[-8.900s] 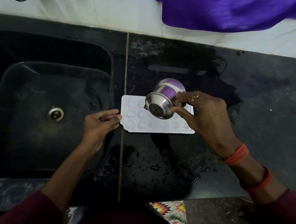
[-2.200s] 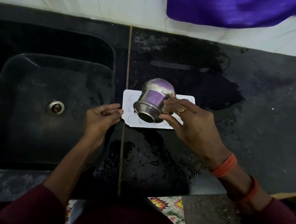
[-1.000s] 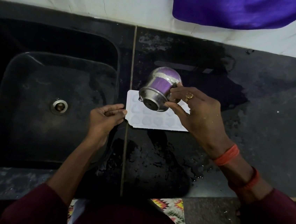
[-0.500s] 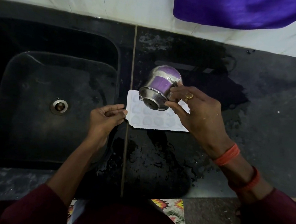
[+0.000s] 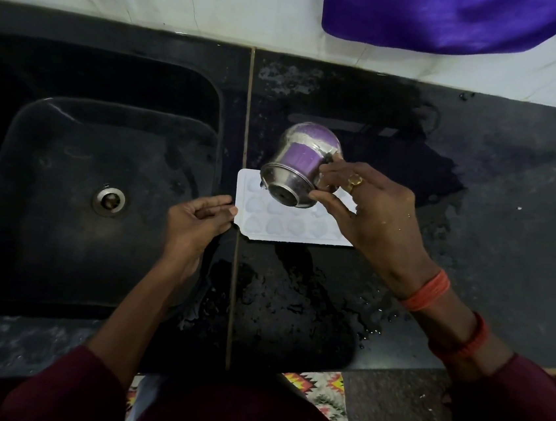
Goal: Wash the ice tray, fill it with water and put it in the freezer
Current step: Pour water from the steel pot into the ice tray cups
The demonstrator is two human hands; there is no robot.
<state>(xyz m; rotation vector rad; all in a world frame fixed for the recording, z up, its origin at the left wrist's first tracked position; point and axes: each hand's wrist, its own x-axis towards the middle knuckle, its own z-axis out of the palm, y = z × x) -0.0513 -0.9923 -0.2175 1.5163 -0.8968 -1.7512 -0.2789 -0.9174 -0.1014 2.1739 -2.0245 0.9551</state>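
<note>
**dripdry_99:** what's taking up most of the shot?

**tray_watcher:** The black stone surface (image 5: 489,239) is filling nearly all of it, running along under a white wall (image 5: 188,2). The black sink (image 5: 44,237) is sitting sunk into its left half. A purple cloth (image 5: 461,20) is hanging down over the wall at top right. A big wet patch (image 5: 287,300) is spreading over the middle of the surface, right by the seam.

**dripdry_99:** and the hands? where's the tray?

**tray_watcher:** The right hand (image 5: 371,220) is gripping a small steel pot (image 5: 300,164), with thumb and fingers curled round its rim and neck. It's holding the pot tipped, with the mouth pointing down and towards the camera, over the far left part of the ice tray (image 5: 288,227). The white tray is lying flat on the surface, just right of the sink and across the seam. The left hand (image 5: 196,225) is coming in over the sink's edge with its fingers loosely curled. Its forefinger tip is touching the tray's left short edge, but I can't tell if it's actually nipping the rim or only steadying it.

**dripdry_99:** any small stuff?

**tray_watcher:** Orange bangles (image 5: 427,291) are sitting on the right wrist, the metal drain (image 5: 109,200) is showing in the sink floor, and a gold ring (image 5: 355,180) is sitting on one right finger.
</note>
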